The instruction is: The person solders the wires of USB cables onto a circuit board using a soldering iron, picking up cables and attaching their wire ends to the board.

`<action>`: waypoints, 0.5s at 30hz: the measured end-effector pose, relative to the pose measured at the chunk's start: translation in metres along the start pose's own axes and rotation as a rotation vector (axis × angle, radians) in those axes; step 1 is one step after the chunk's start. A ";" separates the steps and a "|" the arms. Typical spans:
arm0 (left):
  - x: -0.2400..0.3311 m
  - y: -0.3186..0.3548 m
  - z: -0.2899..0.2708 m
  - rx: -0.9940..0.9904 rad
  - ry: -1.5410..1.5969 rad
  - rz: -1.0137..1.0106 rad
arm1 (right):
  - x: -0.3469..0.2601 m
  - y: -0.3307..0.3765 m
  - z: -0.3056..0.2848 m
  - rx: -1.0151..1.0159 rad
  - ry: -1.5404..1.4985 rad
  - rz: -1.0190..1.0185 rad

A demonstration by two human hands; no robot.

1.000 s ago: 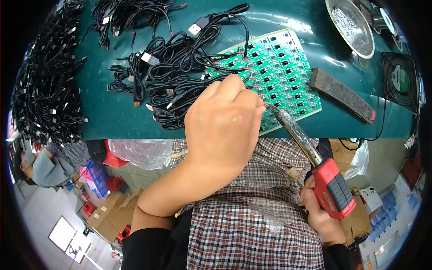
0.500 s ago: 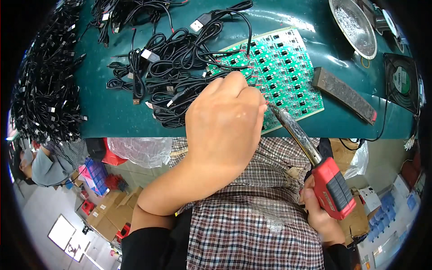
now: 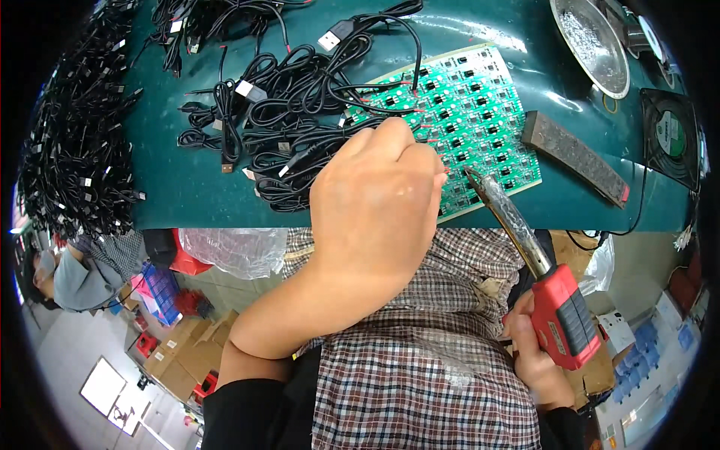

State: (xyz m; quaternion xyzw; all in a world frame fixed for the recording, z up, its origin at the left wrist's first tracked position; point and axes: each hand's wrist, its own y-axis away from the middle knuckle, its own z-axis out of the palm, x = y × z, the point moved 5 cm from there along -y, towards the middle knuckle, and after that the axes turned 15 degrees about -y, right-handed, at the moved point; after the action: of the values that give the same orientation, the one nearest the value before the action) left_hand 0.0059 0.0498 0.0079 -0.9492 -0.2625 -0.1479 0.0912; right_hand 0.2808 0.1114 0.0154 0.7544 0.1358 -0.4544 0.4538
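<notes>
My left hand (image 3: 379,202) is closed above the green circuit board panel (image 3: 491,127), its fingers pinched and mostly hidden behind its back. A bit of red wire shows at its fingertips, apparently the end of a black USB cable. My right hand (image 3: 532,352) grips a soldering iron (image 3: 566,319) with a red and black handle. The iron's tip sits over the panel, a little right of my left fingertips and apart from them. Several black USB cables (image 3: 292,112) lie coiled left of the panel, some with red wire ends resting on its boards.
A big heap of black cables (image 3: 79,150) covers the table's left end, with another bunch (image 3: 217,22) at the back. Right of the panel lies a dark grey bar (image 3: 574,157). A metal dish (image 3: 592,49) and a black fan (image 3: 670,139) stand beyond it.
The soldering iron has moved slightly right, its tip drawing away from my left fingertips. My left hand has hardly moved.
</notes>
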 end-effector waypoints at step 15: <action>-0.006 -0.011 0.003 -0.019 -0.015 0.293 | 0.009 0.013 -0.001 0.073 -0.038 0.011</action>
State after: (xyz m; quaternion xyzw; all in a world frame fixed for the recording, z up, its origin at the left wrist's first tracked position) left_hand -0.0040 0.0567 0.0039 -0.9792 -0.1204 -0.1286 0.1010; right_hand 0.2948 0.1032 0.0154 0.7626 0.1064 -0.4708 0.4307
